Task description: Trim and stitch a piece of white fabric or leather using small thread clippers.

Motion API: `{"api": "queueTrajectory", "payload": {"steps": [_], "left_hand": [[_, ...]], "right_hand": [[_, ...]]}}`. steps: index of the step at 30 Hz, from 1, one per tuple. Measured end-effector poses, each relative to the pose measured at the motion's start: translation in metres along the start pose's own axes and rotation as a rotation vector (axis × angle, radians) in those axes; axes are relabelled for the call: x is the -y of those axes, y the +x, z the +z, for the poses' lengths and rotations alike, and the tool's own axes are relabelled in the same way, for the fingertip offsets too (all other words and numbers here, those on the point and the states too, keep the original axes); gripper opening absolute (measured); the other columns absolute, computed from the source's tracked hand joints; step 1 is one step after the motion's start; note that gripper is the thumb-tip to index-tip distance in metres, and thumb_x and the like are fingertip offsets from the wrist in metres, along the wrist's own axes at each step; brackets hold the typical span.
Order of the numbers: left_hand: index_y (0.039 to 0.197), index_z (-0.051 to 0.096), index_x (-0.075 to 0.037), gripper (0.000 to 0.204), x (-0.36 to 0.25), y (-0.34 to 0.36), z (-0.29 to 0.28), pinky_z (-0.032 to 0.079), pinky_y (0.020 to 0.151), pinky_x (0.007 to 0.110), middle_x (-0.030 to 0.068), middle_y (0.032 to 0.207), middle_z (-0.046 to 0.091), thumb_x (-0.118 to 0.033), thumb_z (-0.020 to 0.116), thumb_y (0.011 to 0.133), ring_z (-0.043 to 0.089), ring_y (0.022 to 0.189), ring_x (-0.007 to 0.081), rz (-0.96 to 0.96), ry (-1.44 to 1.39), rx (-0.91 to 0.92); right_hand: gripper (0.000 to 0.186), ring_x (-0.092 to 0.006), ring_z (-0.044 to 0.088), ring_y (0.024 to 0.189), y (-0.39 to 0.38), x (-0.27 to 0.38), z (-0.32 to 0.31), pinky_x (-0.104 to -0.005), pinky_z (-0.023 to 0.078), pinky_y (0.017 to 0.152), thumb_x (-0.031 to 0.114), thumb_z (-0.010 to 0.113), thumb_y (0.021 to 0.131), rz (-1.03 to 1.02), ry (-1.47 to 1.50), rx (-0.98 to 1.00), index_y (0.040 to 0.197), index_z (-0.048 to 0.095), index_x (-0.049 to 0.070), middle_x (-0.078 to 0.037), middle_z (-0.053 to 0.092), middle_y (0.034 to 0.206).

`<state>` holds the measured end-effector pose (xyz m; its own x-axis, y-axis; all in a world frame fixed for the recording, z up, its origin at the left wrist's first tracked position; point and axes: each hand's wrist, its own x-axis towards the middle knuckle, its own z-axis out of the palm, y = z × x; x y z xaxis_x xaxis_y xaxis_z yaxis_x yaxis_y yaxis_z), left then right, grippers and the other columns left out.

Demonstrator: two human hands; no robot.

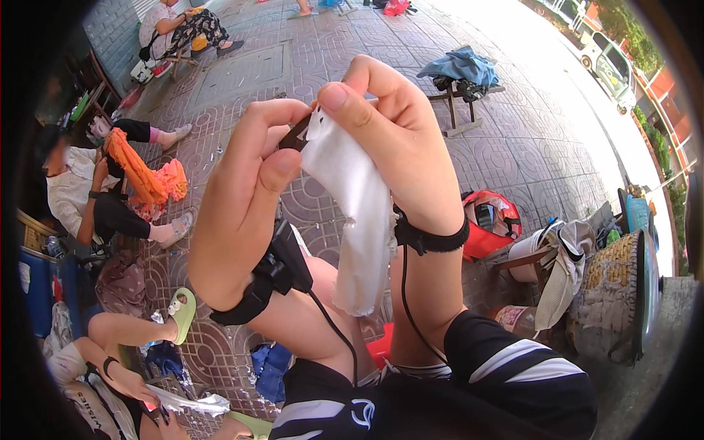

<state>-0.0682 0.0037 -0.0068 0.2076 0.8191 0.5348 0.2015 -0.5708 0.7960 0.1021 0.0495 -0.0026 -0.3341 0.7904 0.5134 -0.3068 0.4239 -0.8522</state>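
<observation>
My right hand (396,147) is raised in front of me, thumb and fingers pinching the top of a strip of white cloth (363,242). The strip hangs down with a frayed lower end, and small dark holes show near its top. Close beside it, my left hand (242,198) is closed in a pinch on a small dark brown piece (295,136), whose tip meets the cloth's upper edge. What kind of thing this piece is, I cannot make out. Both wrists wear black straps with cables.
Seated people (81,183) work at the left, one with orange cloth (139,172). A stool (462,106) bearing blue cloth stands ahead. To my right are a red bag (491,224), a white bucket (524,257) and a large woven basket (609,286). White scraps litter the paved ground.
</observation>
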Motion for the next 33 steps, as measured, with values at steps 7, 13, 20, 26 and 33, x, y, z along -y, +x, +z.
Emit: {"api": "queueTrajectory", "payload": {"steps": [7, 13, 20, 26, 33], "left_hand": [[0.122, 0.051, -0.001, 0.030, -0.001, -0.001, -0.001, 0.045, 0.077, 0.027, 0.0122, 0.098, 0.062, -0.022, 0.047, 0.102, 0.056, 0.086, 0.0144, 0.021, 0.016, -0.029], [0.122, 0.051, -0.001, 0.030, 0.000, 0.000, 0.001, 0.044, 0.076, 0.026, 0.0087, 0.094, 0.060, -0.022, 0.050, 0.100, 0.054, 0.082, 0.0131, -0.010, -0.051, -0.027], [0.119, 0.051, 0.001, 0.032, -0.007, 0.002, -0.002, 0.041, 0.071, 0.023, 0.0037, 0.090, 0.059, -0.022, 0.057, 0.098, 0.050, 0.079, 0.0074, -0.072, -0.083, 0.067], [0.111, 0.054, 0.002, 0.034, 0.001, 0.006, -0.001, 0.040, 0.066, 0.022, 0.0026, 0.086, 0.057, -0.026, 0.064, 0.094, 0.047, 0.074, 0.0066, -0.020, -0.059, 0.052], [0.104, 0.058, 0.001, 0.030, 0.002, 0.009, 0.000, 0.036, 0.058, 0.022, 0.0011, 0.076, 0.051, -0.024, 0.067, 0.091, 0.042, 0.066, 0.0073, 0.068, 0.093, -0.035]], "right_hand": [[0.022, -0.0013, 0.055, 0.060, -0.001, 0.002, 0.003, -0.0176, 0.039, 0.051, 0.019, 0.058, 0.099, 0.001, 0.036, 0.005, 0.082, 0.051, 0.007, -0.001, 0.066, 0.076], [0.022, -0.0010, 0.055, 0.062, 0.000, -0.002, 0.004, -0.0174, 0.040, 0.053, 0.019, 0.058, 0.099, 0.002, 0.013, -0.013, 0.082, 0.052, 0.007, 0.000, 0.066, 0.076], [0.025, 0.0041, 0.042, 0.053, 0.001, -0.007, 0.002, -0.0179, 0.026, 0.044, 0.024, 0.063, 0.097, -0.026, 0.060, -0.045, 0.082, 0.053, 0.006, 0.007, 0.053, 0.061], [0.025, 0.0045, 0.039, 0.055, 0.002, -0.007, 0.004, -0.0184, 0.025, 0.045, 0.023, 0.063, 0.096, -0.047, 0.066, -0.061, 0.081, 0.053, 0.006, 0.009, 0.049, 0.060], [0.025, 0.0032, 0.041, 0.058, 0.001, -0.006, 0.008, -0.0179, 0.029, 0.048, 0.022, 0.064, 0.095, -0.060, 0.039, -0.068, 0.079, 0.054, 0.005, 0.008, 0.051, 0.063]]}}
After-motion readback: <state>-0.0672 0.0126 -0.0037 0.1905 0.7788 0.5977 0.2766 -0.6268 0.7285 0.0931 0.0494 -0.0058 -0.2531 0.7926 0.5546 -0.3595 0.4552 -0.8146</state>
